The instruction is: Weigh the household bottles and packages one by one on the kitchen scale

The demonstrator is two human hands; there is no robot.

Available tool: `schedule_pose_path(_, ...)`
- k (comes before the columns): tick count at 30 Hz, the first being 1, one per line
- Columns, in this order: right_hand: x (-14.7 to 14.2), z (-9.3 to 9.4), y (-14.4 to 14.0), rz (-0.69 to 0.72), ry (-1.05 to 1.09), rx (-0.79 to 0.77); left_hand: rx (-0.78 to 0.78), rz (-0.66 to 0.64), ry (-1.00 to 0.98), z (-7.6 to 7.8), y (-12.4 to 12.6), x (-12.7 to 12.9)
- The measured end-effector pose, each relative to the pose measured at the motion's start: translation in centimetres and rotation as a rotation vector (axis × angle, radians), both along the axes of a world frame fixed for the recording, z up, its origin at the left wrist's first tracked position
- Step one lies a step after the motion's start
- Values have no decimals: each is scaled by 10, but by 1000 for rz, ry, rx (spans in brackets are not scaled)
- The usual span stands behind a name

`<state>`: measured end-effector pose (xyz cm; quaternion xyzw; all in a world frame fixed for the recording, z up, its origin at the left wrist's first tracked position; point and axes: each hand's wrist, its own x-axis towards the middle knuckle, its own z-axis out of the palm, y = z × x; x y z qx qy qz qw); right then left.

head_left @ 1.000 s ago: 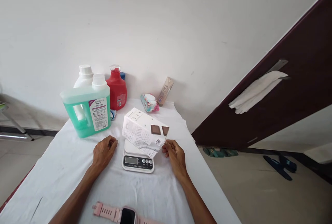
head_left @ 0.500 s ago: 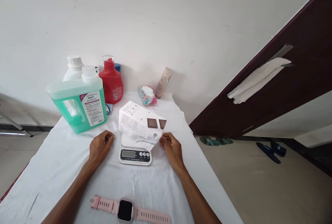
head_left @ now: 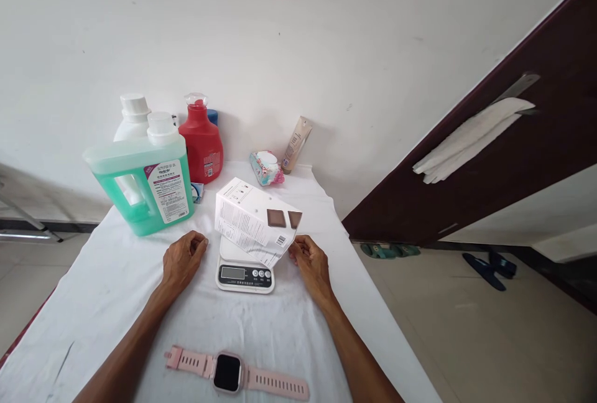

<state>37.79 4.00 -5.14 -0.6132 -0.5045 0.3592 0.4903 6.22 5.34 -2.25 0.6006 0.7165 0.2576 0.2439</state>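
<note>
A white printed box (head_left: 254,221) lies tilted on a small white digital scale (head_left: 245,274) in the middle of the cloth-covered table (head_left: 93,303). My right hand (head_left: 311,264) rests beside the box's right corner with fingertips at its edge; whether it grips the box I cannot tell. My left hand (head_left: 183,260) lies on the cloth left of the scale, fingers curled, holding nothing. A pink smartwatch (head_left: 233,374) lies flat on the cloth near the front edge.
At the back stand a green detergent jug (head_left: 142,180), a white bottle (head_left: 132,123) and a red bottle (head_left: 202,143). A wipes pack (head_left: 266,168) and a tan tube (head_left: 296,143) lie near the wall. A dark door (head_left: 513,160) and sandals (head_left: 387,250) are on the right.
Both hands and the box stay where they were. The view has tilted down slightly, so more of the pink smartwatch shows.
</note>
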Motion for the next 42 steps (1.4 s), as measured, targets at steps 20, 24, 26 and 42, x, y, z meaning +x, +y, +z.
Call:
schedule_pose_path(20,-59,74,7,-31,308,223,45,-9,-47,-8,4,-5)
schedule_pose_path(24,-25,75,23,-284,248,311,45,-10,-43,-8,6,-4)
schedule_pose_path(26,-2,72,42,-464,105,311,47,-10,-38,-10,6,-4)
schedule_pose_path(42,54,24,235,-783,-116,185,33,10,-30,-14,8,-2)
